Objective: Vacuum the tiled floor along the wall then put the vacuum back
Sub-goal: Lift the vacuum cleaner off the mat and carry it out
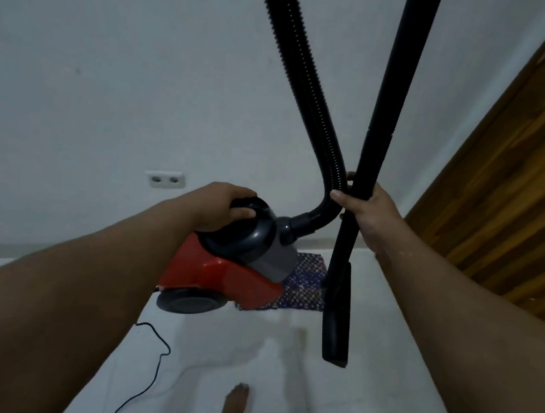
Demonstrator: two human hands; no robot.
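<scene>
- Two bare forearms reach up from the bottom corners of the frame, and between them, at the bottom centre, a bare foot stands on the white tiled floor.
- Left hand, just left of centre, is closed over the black rounded handle on top of the red and grey canister vacuum cleaner, thumb pressed to the handle's near side.
- That vacuum sits at the centre of the frame, tilted, its dark grey wheel facing the camera; whether the wheel touches the floor I cannot tell.
- Right hand, right of centre, is wrapped around both the black ribbed hose and the black rigid wand tube, pinching them side by side.
- From the vacuum's front the hose curves up past the right hand and leaves the top edge of the frame.
- Below the right hand the wand ends in a flat black floor nozzle, which hangs on end.
- Behind the vacuum a blue and purple patterned mat lies on the floor near the wall.
- Thin black power cord trails across the tiles at lower left.
- On the white wall, left of the vacuum, is a white double socket.
- Brown wooden panelling fills the right edge.
</scene>
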